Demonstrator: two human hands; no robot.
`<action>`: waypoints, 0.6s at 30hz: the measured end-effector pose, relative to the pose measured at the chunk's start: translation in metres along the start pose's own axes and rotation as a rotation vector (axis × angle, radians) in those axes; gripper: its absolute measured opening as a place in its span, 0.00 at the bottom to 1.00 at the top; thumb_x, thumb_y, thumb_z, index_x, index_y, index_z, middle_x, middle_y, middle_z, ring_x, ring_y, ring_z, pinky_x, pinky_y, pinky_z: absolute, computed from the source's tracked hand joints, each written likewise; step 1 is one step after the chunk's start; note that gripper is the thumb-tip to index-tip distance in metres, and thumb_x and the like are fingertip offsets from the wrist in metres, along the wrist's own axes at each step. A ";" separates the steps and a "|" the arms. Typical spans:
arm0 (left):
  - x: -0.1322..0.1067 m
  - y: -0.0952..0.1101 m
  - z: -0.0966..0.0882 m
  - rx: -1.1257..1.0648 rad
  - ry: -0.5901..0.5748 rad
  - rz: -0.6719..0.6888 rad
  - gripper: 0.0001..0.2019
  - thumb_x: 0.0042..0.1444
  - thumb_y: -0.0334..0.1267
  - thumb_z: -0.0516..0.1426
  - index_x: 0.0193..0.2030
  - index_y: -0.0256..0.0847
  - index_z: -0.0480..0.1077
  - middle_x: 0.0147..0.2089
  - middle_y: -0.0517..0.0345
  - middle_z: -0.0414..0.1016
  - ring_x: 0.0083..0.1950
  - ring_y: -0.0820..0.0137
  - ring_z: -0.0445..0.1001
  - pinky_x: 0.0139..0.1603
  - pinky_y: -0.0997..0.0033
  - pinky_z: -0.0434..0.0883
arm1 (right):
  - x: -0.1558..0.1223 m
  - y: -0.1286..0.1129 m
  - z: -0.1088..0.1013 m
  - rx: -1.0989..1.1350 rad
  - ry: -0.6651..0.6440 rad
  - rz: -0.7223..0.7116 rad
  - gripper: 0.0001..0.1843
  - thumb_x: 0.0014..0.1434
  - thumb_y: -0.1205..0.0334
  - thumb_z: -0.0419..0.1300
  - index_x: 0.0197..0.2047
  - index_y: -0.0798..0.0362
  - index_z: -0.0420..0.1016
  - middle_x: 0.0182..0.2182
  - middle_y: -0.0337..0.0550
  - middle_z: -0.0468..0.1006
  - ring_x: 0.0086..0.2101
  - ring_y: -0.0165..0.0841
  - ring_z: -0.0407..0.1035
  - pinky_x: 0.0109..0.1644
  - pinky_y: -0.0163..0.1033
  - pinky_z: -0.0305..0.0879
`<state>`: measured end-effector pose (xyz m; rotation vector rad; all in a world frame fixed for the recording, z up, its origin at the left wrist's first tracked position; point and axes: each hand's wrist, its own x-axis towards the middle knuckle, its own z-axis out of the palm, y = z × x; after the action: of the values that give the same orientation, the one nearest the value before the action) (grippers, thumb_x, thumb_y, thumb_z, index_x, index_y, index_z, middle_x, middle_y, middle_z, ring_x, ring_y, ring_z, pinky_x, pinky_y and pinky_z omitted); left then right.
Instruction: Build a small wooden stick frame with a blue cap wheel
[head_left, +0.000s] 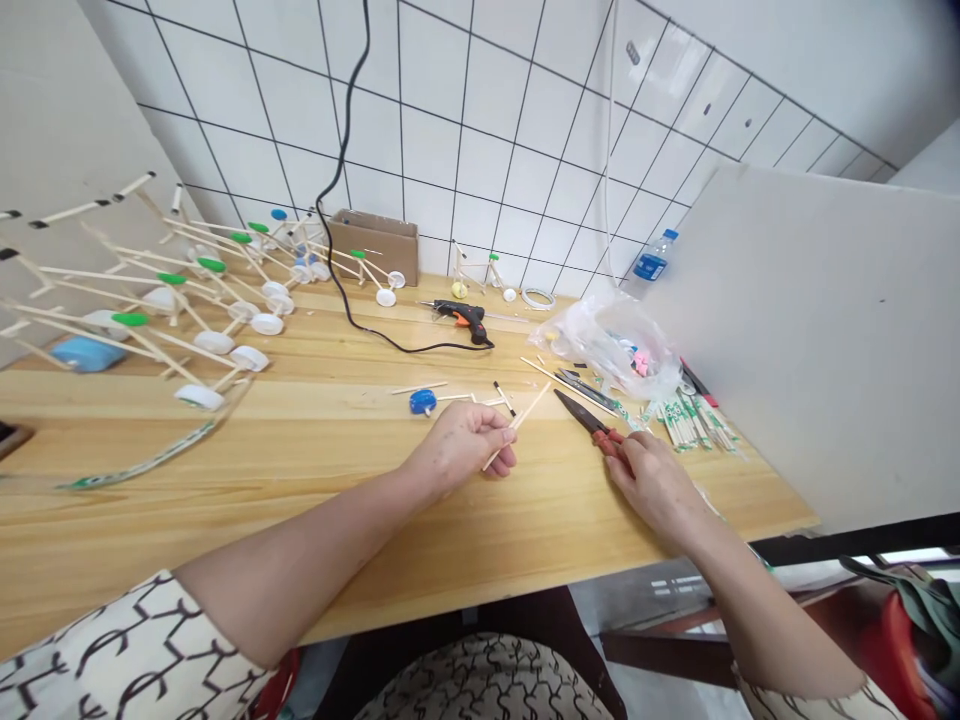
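Observation:
My left hand (472,440) pinches a thin wooden stick (534,403), tilted up to the right; it looks like a chopstick. In my right hand (652,480) are dark-bladed scissors (576,408) with red-orange handles, pointing toward the stick but apart from it. Whether the blades are parted is hard to tell. Just beyond my left hand lies a small stick model with a blue oval piece (423,401) and a black-tipped crossbar (504,398). A loose stick (420,388) rests behind it.
Bicycle-like stick models with white wheels (214,342) crowd the table's left. A black glue gun (461,316) with its cord lies mid-back, near a cardboard box (375,245). On the right are a plastic bag (615,335), paper-wrapped sticks (694,420) and a water bottle (654,258).

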<state>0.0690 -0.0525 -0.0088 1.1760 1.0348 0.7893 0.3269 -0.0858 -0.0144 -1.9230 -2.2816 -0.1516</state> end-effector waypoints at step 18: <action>0.000 0.006 -0.008 -0.026 -0.065 -0.033 0.07 0.47 0.34 0.57 0.22 0.36 0.67 0.18 0.59 0.72 0.18 0.74 0.70 0.21 0.75 0.67 | -0.022 -0.030 -0.041 1.553 -0.545 0.304 0.12 0.53 0.57 0.60 0.37 0.54 0.77 0.41 0.52 0.75 0.43 0.40 0.67 0.45 0.43 0.62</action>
<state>0.0615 -0.0481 -0.0030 1.1522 0.9856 0.7320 0.3031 -0.1189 0.0222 -1.2954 -1.2554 1.7281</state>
